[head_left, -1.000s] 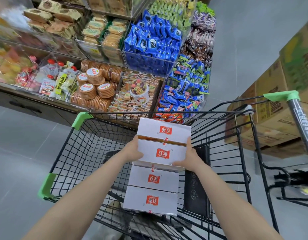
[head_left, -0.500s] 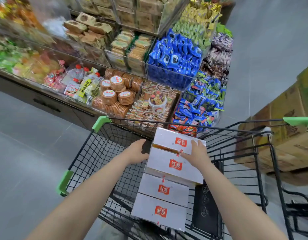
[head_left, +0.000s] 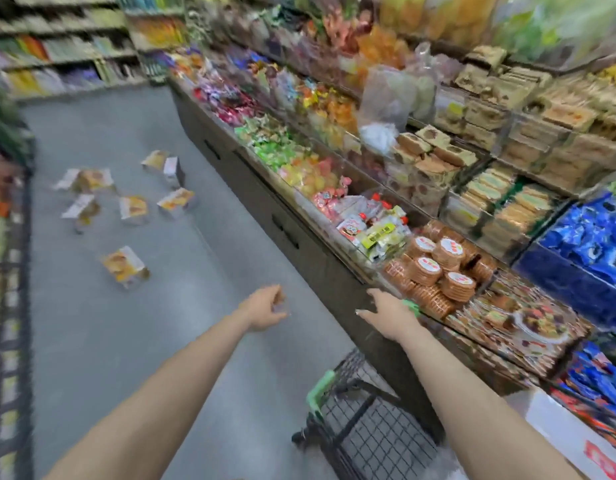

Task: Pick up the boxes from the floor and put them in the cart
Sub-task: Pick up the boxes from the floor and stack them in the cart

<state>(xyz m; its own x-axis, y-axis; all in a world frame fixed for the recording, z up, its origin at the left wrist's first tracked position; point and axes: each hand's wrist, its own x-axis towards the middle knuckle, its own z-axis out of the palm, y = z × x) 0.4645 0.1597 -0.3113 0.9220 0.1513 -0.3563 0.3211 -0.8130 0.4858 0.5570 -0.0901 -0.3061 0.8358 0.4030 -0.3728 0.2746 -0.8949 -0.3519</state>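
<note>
Several small white-and-yellow boxes lie scattered on the grey floor ahead, the nearest box a little way beyond my hands, the others farther up the aisle. My left hand hangs over the floor, fingers loosely curled, holding nothing. My right hand is spread open and empty next to the counter front. The black wire cart with green corner guards sits low at the bottom right. A white box with a red label shows in it at the frame edge.
A long snack counter with candy, biscuits and blue packets runs along the right of the aisle. Shelving lines the left edge, and more shelves close the far end. The view is motion-blurred.
Both hands have let go of the white box in the cart and now reach out empty. My view has swung left, from the cart to the aisle floor with the scattered boxes.
</note>
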